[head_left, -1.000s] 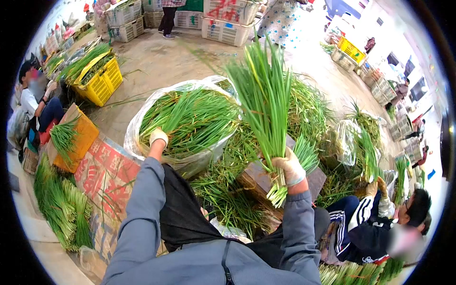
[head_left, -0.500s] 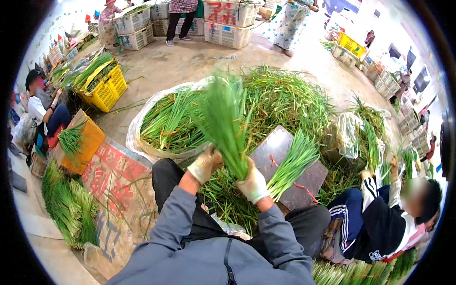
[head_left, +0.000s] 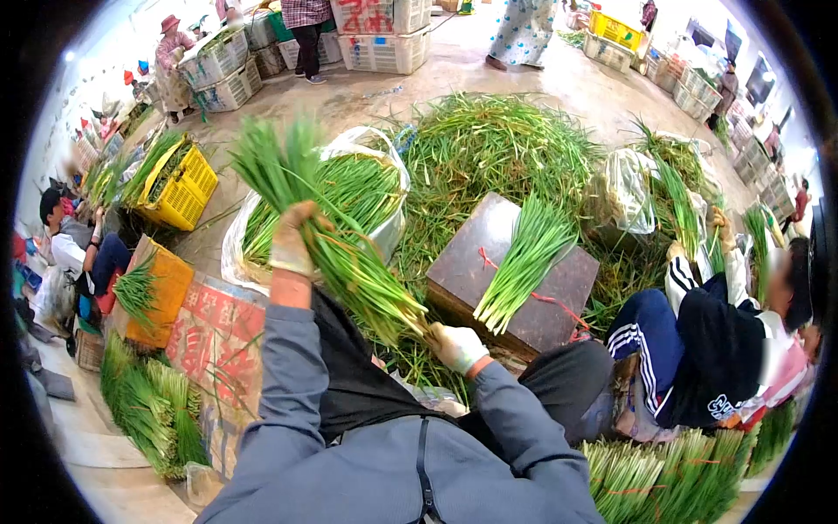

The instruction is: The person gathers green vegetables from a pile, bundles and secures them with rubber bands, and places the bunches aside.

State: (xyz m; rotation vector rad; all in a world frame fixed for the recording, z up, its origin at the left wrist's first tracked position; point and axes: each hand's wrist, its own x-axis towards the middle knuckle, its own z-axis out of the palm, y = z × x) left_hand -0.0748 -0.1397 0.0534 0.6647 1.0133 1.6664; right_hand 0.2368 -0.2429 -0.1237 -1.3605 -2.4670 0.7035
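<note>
A long bunch of green chives [head_left: 349, 271] slants across in front of me, its leafy tips up to the left and blurred. My left hand [head_left: 294, 237], in a pale glove, is closed around its middle. My right hand [head_left: 456, 348], gloved too, is closed at the pale stem ends at the lower right. To the right, a second bunch of chives [head_left: 528, 262] lies on a dark board [head_left: 463, 258] with a red tie [head_left: 559, 310] under it. Behind the held bunch stands a white plastic bag [head_left: 234, 249] filled with chives.
A big heap of loose chives [head_left: 497, 148] spreads beyond the board. Bundles [head_left: 153, 406] lie on the left, others [head_left: 668, 476] at lower right. A yellow crate [head_left: 182, 188] stands back left. A co-worker [head_left: 716, 349] sits close on my right; stacked white crates [head_left: 384, 52] stand behind.
The held bunch has swung from upright to a slant, tips moving left. My left hand has moved up and left onto its middle; my right hand has moved slightly down. The view has shifted.
</note>
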